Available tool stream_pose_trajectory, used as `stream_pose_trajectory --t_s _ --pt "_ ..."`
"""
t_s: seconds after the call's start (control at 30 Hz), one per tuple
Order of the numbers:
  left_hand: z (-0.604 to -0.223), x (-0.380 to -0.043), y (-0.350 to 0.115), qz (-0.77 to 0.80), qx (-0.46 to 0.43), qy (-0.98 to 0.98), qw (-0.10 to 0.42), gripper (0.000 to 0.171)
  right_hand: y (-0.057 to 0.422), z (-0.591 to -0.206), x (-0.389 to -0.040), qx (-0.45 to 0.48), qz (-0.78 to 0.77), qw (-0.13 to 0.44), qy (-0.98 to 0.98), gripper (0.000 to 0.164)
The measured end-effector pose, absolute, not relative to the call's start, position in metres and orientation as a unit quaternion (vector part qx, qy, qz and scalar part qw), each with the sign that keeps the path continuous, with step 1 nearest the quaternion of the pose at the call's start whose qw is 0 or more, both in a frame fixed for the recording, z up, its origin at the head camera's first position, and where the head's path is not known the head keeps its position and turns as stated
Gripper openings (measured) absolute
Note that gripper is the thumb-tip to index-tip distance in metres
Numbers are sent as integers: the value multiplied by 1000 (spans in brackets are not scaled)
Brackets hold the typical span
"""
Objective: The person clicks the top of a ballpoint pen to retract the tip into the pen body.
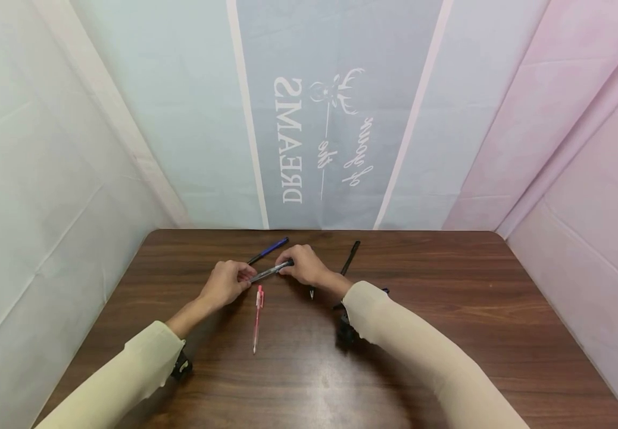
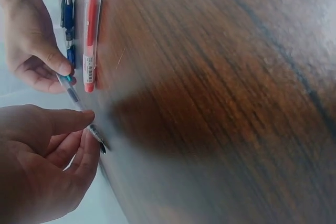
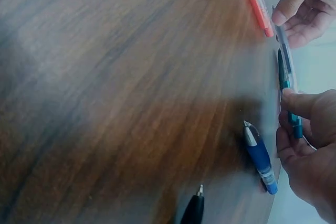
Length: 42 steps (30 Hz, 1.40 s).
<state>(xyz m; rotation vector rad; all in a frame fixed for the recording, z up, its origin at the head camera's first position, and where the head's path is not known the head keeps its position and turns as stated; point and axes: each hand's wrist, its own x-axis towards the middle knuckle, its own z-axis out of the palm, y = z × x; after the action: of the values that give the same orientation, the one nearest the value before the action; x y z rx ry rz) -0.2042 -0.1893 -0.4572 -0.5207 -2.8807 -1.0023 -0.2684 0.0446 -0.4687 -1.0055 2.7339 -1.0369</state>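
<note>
In the head view, a clear-barrelled pen (image 1: 270, 271) with a dark end is held between both hands, tilted over the table. My left hand (image 1: 225, 282) pinches its lower-left end between thumb and fingers. The right hand (image 1: 303, 264) grips the other end, which looks teal in the right wrist view. Just below the hands lies a red pen (image 1: 258, 319), its tip toward me. A blue and black pen (image 1: 268, 250) lies behind them. Seen from the right wrist, a blue pen (image 3: 258, 156) with a silver tip lies near the right hand.
A black pen (image 1: 350, 257) lies right of the right hand, partly hidden by the forearm. The brown wood-grain table (image 1: 448, 298) ends at a printed cloth backdrop (image 1: 330, 119). Pale cloth walls stand on both sides. Dark wrist devices (image 1: 182, 364) sit below the sleeves.
</note>
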Motion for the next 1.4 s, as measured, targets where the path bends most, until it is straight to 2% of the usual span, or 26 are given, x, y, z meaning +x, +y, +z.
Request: stream_pose_trajectory --t_s 0.63,1.0,1.2,1.4 --pt "-447 -204 -185 -334 -181 -923 52 19 56 -449 -272 -240 -456 64 855 12" --pt "-439 -206 -181 -362 -170 -915 54 19 62 -433 -273 -205 -570 79 791 19" --pt "-435 -204 -176 -397 -162 -902 46 19 63 -427 -273 -183 -603 89 772 25" --pt "-430 -199 -169 -435 -140 -890 5 18 63 -423 -273 -174 -667 123 714 26"
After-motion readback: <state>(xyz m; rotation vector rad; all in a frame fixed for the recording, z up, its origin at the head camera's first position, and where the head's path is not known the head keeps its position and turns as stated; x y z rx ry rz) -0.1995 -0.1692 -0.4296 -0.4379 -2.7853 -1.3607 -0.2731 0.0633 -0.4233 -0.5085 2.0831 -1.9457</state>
